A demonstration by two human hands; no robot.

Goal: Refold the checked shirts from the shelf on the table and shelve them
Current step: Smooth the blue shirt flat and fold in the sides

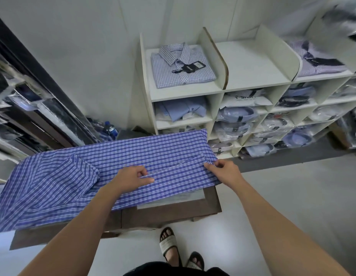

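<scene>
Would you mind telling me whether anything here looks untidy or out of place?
Only mildly: the checked shirt spills off the left side of the table, hanging unsupported, and the loose pale-blue shirts in the shelf unit look rumpled beside the bagged shirts.

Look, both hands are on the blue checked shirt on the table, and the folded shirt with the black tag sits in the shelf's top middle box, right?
No. The head view shows the folded shirt with the black tag in the shelf's top left box, not the middle. The left hand and right hand are on the blue checked shirt on the table.
</scene>
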